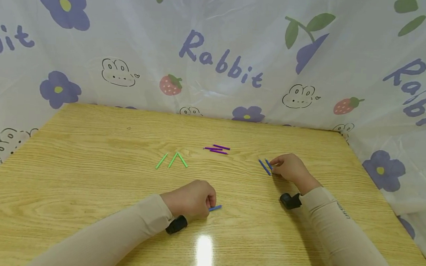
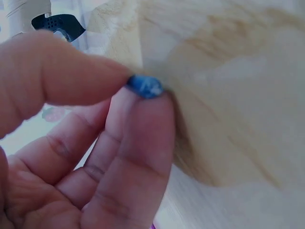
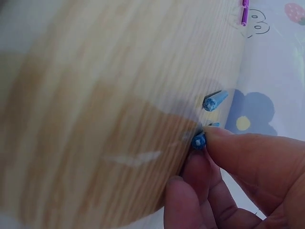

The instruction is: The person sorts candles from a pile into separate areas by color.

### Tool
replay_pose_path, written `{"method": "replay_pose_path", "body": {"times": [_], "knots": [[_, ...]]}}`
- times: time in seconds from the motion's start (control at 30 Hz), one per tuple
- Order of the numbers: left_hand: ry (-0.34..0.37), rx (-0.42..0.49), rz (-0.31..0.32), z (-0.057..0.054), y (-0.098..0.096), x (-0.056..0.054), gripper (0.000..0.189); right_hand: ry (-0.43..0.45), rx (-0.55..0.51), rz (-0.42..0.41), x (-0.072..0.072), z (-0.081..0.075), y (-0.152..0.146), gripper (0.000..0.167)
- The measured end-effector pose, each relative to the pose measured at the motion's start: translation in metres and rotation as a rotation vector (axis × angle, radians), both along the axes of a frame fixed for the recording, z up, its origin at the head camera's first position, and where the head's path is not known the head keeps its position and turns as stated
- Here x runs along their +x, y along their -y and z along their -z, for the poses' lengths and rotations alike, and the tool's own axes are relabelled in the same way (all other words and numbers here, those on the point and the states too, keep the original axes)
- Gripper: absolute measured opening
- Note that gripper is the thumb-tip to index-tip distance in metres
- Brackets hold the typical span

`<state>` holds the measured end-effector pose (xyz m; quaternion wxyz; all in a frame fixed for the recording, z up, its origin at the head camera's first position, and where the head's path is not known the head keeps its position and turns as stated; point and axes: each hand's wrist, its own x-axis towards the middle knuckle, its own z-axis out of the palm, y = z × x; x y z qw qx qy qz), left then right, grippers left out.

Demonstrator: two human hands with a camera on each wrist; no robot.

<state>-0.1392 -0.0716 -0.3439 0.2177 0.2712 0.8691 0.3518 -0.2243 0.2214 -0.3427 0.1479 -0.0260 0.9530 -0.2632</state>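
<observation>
Close to the table's near middle, my left hand [image 1: 194, 197] pinches a thin blue candle [image 1: 216, 208] between thumb and forefinger. The left wrist view shows that candle's blunt end [image 2: 148, 87] poking out past the fingertips. Farther right, my right hand [image 1: 290, 168] holds another blue candle [image 1: 268, 164] by thumb and fingers, low at the tabletop. Beside it, a little apart and roughly parallel, lies one more blue candle [image 1: 264, 167]. In the right wrist view the held candle's end [image 3: 198, 141] shows below the loose one [image 3: 216, 100].
Three green candles [image 1: 162, 161] lie at left of centre, two of them meeting at their tips. Three purple candles [image 1: 219, 152] lie bunched farther back. Behind the wooden table [image 1: 100, 143] hangs a printed white curtain [image 1: 215, 97].
</observation>
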Motion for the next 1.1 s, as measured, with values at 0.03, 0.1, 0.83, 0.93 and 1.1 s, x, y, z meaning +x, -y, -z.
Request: {"method": "replay_pose_path", "body": {"times": [0.03,0.1,0.83,0.93,1.1], "knots": [[0.010,0.009,-0.014,0.001,0.000,0.000,0.024,0.001,0.000,0.000,0.000,0.000,0.000,0.031],[0.018,0.014,-0.038,0.002,-0.001,-0.001,0.024,0.004,-0.001,0.003,0.000,0.000,0.000,0.031],[0.001,0.169,-0.200,-0.002,-0.019,-0.023,0.016,0.002,0.022,0.004,-0.002,-0.001,0.000,0.031],[0.015,0.194,-0.227,-0.004,-0.024,-0.026,0.017,0.004,0.018,0.006,-0.002,-0.001,0.001,0.031],[0.064,0.263,-0.275,-0.006,-0.030,-0.029,0.018,0.008,0.008,0.010,-0.002,0.000,0.001,0.031]]}}
